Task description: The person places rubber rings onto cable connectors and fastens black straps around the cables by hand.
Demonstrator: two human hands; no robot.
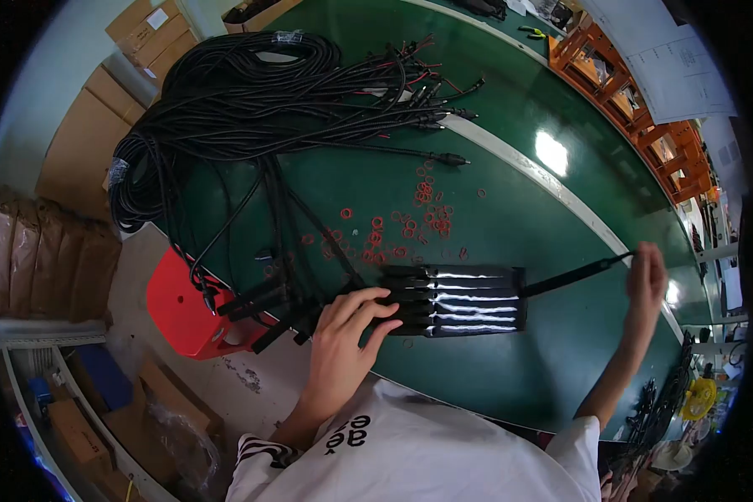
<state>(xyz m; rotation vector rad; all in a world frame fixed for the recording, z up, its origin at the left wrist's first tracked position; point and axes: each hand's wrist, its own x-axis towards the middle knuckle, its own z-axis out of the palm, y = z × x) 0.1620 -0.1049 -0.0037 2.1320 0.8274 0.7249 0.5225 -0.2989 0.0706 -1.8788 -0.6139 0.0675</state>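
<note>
Several black bars (477,314) lie side by side on the green table, their glossy right parts catching white light. My left hand (343,343) rests over their left ends, with its fingers and thumb curled onto them. Out to the right, my right hand (647,280) is closed in a pinch on the thin end of a long black strip (573,276). The strip slants from the right edge of the bars up to my fingers. Whether it is joined to the bars I cannot tell. More dark bars (284,326) stick out past the table edge, left of my left hand.
Coiled black cables (234,92) with plugs and red-tipped wires pile up at the back left. Small red rings (376,238) lie scattered behind the bars. A red stool (176,305) stands below the left table edge. Orange racks (619,100) line the far right.
</note>
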